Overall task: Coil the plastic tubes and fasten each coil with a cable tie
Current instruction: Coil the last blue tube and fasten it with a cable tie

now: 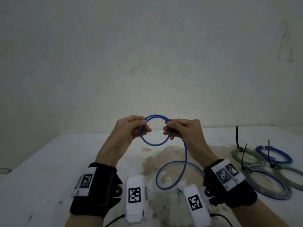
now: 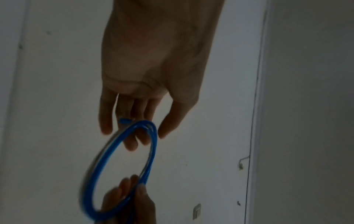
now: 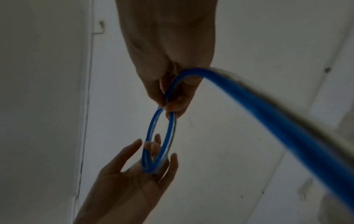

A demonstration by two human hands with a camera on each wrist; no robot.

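Head view, hands: both are raised above the tabletop [image 1: 49, 161], near its far edge.
Head view, left hand [image 1: 129, 128]: fingers and thumb curl round the left side of a small loop of the blue tube [image 1: 155, 129].
Head view, right hand [image 1: 183, 130]: pinches the loop's right side.
Head view, tube's tail: it drops from the right hand, curves round on the tabletop between the wrists, and its cut end lies near the front edge.
Head view, right edge of the tabletop: a blue coil [image 1: 273, 154], a green coil [image 1: 248, 157] and a bluish-clear coil [image 1: 268, 184] lie close together, with black cable ties [image 1: 237, 136] sticking up from them.
Left wrist view, left hand [image 2: 153, 75]: fingers hang fairly straight with the blue tube [image 2: 122, 163] looped over them; thumb apart. The right hand [image 2: 130, 201] grips the loop's far side.
Right wrist view, right hand [image 3: 168, 60]: thumb and fingers pinch the blue tube [image 3: 161, 136]; the tail sweeps off right, blurred. The left hand [image 3: 124, 181] cradles the loop's other end, fingers spread.
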